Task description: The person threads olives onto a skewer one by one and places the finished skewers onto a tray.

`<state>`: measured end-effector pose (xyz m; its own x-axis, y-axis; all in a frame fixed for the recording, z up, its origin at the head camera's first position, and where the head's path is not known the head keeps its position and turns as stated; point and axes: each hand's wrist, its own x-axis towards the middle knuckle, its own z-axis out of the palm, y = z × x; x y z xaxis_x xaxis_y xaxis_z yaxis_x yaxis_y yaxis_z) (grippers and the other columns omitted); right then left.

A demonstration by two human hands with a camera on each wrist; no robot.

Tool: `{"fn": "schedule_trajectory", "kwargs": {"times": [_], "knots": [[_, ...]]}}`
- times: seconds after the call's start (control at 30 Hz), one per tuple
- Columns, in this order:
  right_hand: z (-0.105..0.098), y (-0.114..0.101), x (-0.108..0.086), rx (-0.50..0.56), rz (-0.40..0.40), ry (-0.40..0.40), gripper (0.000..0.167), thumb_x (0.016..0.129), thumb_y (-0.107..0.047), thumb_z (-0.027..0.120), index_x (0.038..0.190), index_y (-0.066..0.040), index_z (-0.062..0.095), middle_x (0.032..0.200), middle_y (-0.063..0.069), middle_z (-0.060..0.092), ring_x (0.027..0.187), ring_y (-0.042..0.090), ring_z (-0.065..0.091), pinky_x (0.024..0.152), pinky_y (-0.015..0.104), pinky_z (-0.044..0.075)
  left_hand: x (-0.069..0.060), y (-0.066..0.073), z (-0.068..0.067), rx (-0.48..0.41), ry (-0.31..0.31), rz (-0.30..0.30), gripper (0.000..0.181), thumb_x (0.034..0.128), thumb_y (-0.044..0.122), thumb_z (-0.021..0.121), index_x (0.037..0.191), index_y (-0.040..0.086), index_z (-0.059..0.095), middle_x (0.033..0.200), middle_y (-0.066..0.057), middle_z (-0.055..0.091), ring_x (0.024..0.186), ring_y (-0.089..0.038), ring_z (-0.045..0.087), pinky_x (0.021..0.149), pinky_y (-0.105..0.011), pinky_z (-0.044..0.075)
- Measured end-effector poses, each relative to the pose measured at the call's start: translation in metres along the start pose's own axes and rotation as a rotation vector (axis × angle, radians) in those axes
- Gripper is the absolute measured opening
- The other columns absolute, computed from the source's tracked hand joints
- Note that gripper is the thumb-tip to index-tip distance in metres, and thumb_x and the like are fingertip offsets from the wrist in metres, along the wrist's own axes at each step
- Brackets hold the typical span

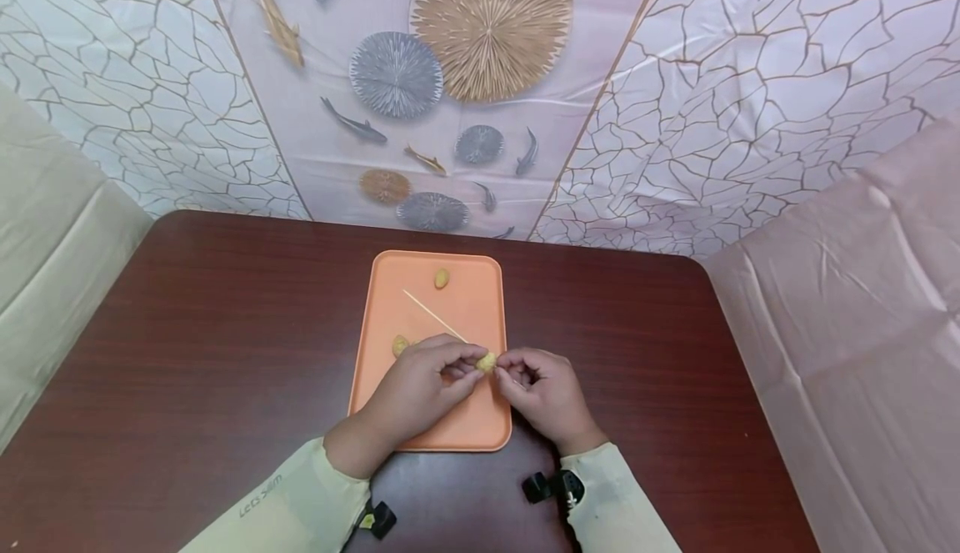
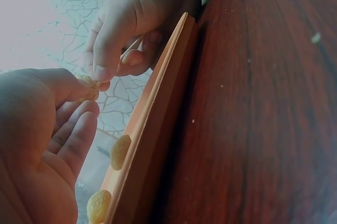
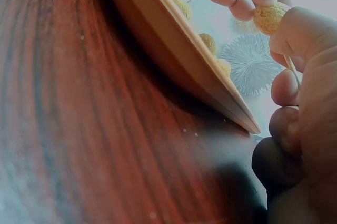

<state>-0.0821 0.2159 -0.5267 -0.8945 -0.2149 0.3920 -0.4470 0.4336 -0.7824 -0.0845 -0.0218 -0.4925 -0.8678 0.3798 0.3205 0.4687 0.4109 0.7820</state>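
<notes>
At the left of the orange tray (image 1: 468, 294), a loose yellow piece (image 1: 401, 345) lies just beside your left hand (image 1: 420, 386). That hand's thumb and fingertips are clamped on the held yellow piece (image 1: 486, 363), which sits right at their tips — over the tray's right side, between your two hands. Going right, a thin stick (image 1: 435, 316) slants near your left fingers, and a far yellow piece (image 1: 442, 279) lies toward the tray's far edge. At the right, your right hand (image 1: 546, 393) pinches a second stick (image 3: 291, 69), its fingertips close against the held yellow piece; whether the stick's tip is inside is hidden. You seem to be working stick into piece, so the next move likely calls for a steady left pinch and a straight leftward push — gently, lest it squash.
</notes>
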Motion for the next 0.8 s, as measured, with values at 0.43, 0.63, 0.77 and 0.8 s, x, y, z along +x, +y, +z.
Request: {"fn": "schedule_trajectory", "kwargs": {"times": [0.43, 0.63, 0.77, 0.8], "knots": [[-0.001, 0.0, 0.001, -0.004, 0.034, -0.019, 0.008, 0.097, -0.006, 0.086, 0.1, -0.013, 0.083, 0.076, -0.004, 0.069, 0.063, 0.001, 0.054, 0.054, 0.02, 0.049, 0.001, -0.003, -0.004, 0.006, -0.004, 0.038, 0.022, 0.1008, 0.015, 0.087, 0.122, 0.014, 0.085, 0.108, 0.005, 0.079, 0.092, -0.003, 0.073, 0.082, -0.019, 0.064], [0.0, -0.001, 0.001, 0.012, 0.046, -0.013, 0.01, 0.097, -0.005, 0.086, 0.099, -0.014, 0.082, 0.075, -0.004, 0.067, 0.062, 0.003, 0.053, 0.054, 0.02, 0.048, 0.004, -0.005, -0.016, 0.074, -0.019, 0.069, 0.023, 0.0999, 0.02, 0.088, 0.122, 0.017, 0.086, 0.11, 0.002, 0.082, 0.096, -0.017, 0.076, 0.084, -0.031, 0.064], [0.0, 0.0, 0.001, 0.006, 0.058, -0.012, 0.011, 0.096, -0.004, 0.085, 0.099, -0.014, 0.082, 0.075, -0.006, 0.067, 0.061, 0.002, 0.054, 0.053, 0.02, 0.049, 0.007, -0.008, -0.03, 0.127, -0.039, 0.057, 0.024, 0.098, 0.022, 0.09, 0.121, 0.017, 0.086, 0.114, 0.004, 0.082, 0.101, -0.021, 0.077, 0.089, -0.036, 0.064], [0.0, 0.0, 0.001, 0.0, 0.059, -0.012, 0.012, 0.096, -0.004, 0.085, 0.099, -0.015, 0.082, 0.075, -0.006, 0.066, 0.061, 0.002, 0.054, 0.053, 0.02, 0.049, 0.008, -0.009, -0.033, 0.145, -0.046, 0.051, 0.025, 0.0976, 0.023, 0.09, 0.121, 0.017, 0.086, 0.114, 0.005, 0.081, 0.102, -0.021, 0.077, 0.09, -0.037, 0.064]]}}
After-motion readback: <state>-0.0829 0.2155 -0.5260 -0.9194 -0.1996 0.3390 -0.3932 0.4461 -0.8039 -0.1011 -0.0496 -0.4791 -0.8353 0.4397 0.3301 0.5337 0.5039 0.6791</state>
